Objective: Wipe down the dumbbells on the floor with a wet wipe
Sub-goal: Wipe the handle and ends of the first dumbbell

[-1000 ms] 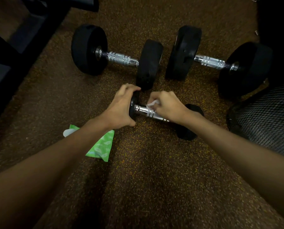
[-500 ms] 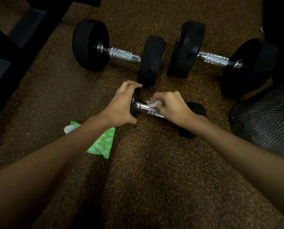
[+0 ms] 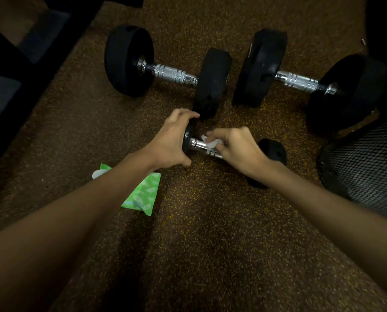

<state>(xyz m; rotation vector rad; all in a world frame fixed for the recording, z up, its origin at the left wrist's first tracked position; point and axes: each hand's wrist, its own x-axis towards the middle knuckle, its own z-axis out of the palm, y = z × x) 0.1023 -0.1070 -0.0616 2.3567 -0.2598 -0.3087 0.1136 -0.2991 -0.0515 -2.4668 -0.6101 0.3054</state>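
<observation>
**Wiping the handle of a small dumbbell on a speckled gym floor**

Head view, looking down along both forearms. A small dumbbell [image 3: 233, 152] lies on the brown speckled floor [image 3: 210, 244] in the centre of the view. The left hand [image 3: 170, 140] is cupped over the dumbbell's left black head, fingers curled over the top and thumb below, gripping it. The right hand [image 3: 237, 147] is closed around a crumpled white wet wipe [image 3: 211, 142], pressing it against the chrome handle just beside the left head; the right head shows beyond the right wrist.

Farther from the person, two large dumbbells lie side by side with their inner heads near each other but apart: the left large dumbbell [image 3: 172, 73] and the right large dumbbell [image 3: 300, 81], each with black round heads and a knurled chrome handle. The left one's inner head stands just beyond the fingertips of the left hand.

A green wet-wipe pack [image 3: 143, 194] lies on the floor, partly hidden under the left forearm. A black mesh object [image 3: 363, 167], not identifiable, fills the right edge. Dark furniture [image 3: 19, 52] occupies the upper left corner.
</observation>
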